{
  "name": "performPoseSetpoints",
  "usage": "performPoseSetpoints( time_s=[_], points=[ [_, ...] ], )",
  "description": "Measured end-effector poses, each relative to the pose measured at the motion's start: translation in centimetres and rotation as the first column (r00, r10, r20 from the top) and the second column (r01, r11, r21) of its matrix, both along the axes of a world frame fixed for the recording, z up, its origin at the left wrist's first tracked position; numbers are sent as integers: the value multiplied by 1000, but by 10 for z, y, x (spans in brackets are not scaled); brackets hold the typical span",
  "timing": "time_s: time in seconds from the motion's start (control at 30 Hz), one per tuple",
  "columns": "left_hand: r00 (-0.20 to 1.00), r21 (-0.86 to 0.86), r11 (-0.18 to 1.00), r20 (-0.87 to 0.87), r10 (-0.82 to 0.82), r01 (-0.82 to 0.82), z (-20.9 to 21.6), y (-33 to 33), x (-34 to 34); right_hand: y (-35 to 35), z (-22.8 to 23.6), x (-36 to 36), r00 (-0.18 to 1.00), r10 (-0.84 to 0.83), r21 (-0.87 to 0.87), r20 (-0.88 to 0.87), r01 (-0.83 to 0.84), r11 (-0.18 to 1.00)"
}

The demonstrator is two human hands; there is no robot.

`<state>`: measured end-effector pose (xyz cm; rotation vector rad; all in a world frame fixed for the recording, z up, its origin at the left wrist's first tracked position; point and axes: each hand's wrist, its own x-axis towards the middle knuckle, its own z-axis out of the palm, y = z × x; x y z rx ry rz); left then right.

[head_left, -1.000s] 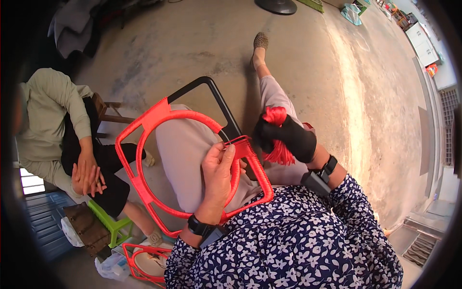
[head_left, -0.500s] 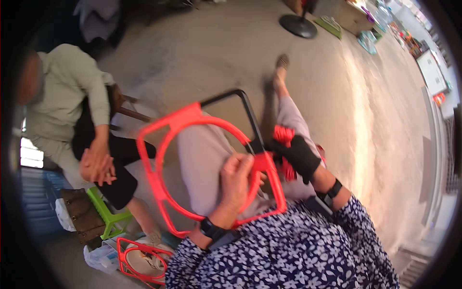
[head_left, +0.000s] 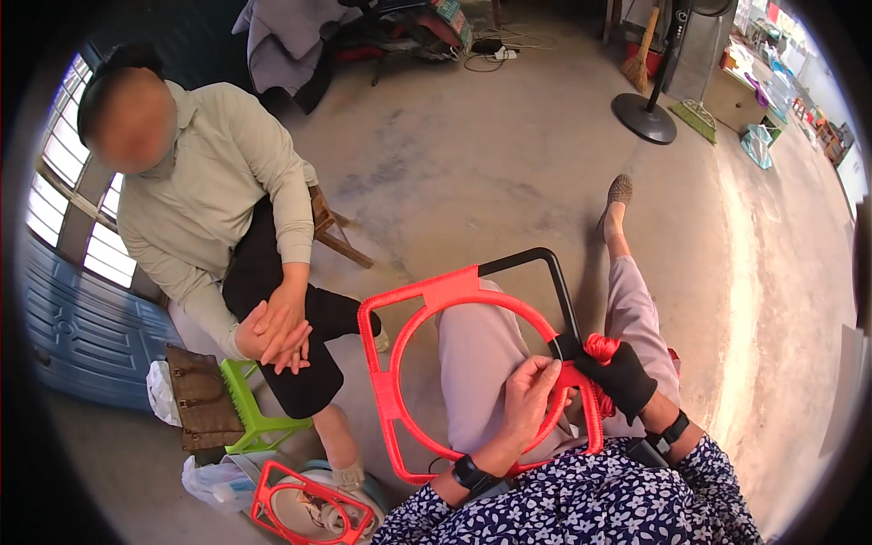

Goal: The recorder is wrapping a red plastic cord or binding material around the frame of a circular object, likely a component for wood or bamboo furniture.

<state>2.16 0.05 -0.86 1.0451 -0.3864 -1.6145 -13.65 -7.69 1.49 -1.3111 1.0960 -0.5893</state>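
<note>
A square frame with a ring inside it (head_left: pixel 451 286) rests over my lap, mostly wrapped in red cord. Its far right corner is bare black (head_left: pixel 559 282). My bare left hand (head_left: pixel 530 395) is closed at the right side of the frame, thumb and fingertips pinched on the wrapped part beside the black section. Just right of it, my right hand (head_left: pixel 622 381), in a black glove, is closed round a bundle of red cord (head_left: pixel 601 346). Part of the bundle is hidden behind the glove.
A second red-wrapped frame (head_left: pixel 264 495) lies at lower left over a round container. Close by are a green stool (head_left: pixel 263 413), a brown handbag (head_left: pixel 195 391) and a plastic bag (head_left: pixel 213 481). A person (head_left: pixel 213 173) sits at left, hands clasped. Beyond stands a black round base (head_left: pixel 644 119).
My view has swung, so the scene sits lower and farther right. My right hand with the cord bundle has dropped slightly relative to the frame. The left hand keeps its pinch.
</note>
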Motion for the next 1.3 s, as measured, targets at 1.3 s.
performPoseSetpoints(
  time_s=[1.3],
  points=[
    [962, -203, 979, 271, 43, 14, 16, 4, 15, -1, -4, -7, 995, 32, 142, 91, -44, 989]
  ],
)
